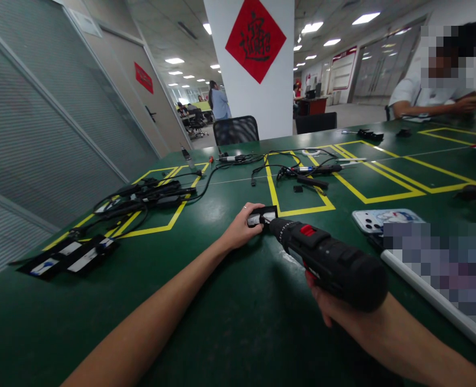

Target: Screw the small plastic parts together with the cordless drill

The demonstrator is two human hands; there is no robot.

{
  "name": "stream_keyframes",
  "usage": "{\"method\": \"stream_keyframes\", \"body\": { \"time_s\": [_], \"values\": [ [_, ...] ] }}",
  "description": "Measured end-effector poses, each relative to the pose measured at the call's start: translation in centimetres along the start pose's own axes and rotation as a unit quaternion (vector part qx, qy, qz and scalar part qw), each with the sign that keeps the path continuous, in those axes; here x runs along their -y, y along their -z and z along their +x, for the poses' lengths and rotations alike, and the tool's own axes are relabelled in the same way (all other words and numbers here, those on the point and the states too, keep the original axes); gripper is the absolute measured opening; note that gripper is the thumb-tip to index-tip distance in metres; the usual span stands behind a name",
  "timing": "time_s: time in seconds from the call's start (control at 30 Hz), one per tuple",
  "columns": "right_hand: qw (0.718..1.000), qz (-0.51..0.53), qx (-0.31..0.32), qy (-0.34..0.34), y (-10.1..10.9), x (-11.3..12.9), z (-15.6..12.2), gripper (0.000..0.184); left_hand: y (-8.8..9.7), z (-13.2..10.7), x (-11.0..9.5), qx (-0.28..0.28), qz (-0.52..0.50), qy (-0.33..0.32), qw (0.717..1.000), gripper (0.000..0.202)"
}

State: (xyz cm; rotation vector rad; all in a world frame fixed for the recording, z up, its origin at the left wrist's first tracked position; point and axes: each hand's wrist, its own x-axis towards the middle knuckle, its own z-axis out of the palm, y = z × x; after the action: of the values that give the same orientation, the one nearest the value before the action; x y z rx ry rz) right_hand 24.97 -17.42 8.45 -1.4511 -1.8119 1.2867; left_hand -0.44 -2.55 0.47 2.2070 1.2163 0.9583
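My right hand [321, 298] is wrapped round the grip of a black cordless drill [326, 258] with a red switch on top. The drill points left and away from me. Its chuck end reaches a small black box-like part [270, 210] with a pale face. Closed round the left end of that part is my left hand [243, 227], a ring on one finger. The bit's tip is too small to tell whether it touches the part. Both hands are over the green table [221, 301].
Black cables and adapters [153, 193] lie in a heap at left, near black-and-white flat pieces [68, 258]. Pens and cords [306, 172] lie in yellow-taped outlines ahead. A phone [383, 219] and a pixelated screen [443, 269] are at right. Another person [431, 94] sits at far right.
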Motion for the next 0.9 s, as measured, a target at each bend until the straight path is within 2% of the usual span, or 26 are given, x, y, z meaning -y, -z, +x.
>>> {"method": "stream_keyframes", "body": {
  "time_s": [0.4,0.63,0.7,0.8,0.9],
  "values": [
    [1.0,0.003,-0.016,0.017,-0.5,-1.1,0.0,0.025,0.0,0.1,0.1,0.006,-0.001,0.005,1.0,0.05],
    [1.0,-0.009,-0.004,0.011,-0.3,-0.9,0.0,0.027,0.3,0.0,-0.4,0.01,0.003,-0.008,1.0,0.049],
    [1.0,-0.008,0.0,-0.001,-0.3,-1.0,0.1,0.024,0.3,0.0,-0.4,0.014,0.011,-0.021,1.0,0.043],
    [1.0,-0.001,0.003,-0.027,-0.5,-1.1,0.1,0.034,0.3,0.0,-0.3,0.02,0.022,-0.02,0.999,0.035],
    [0.999,0.011,-0.006,-0.04,-0.7,-0.8,0.1,0.037,0.3,0.0,-0.2,0.018,0.023,-0.013,0.999,0.034]
  ]
}}
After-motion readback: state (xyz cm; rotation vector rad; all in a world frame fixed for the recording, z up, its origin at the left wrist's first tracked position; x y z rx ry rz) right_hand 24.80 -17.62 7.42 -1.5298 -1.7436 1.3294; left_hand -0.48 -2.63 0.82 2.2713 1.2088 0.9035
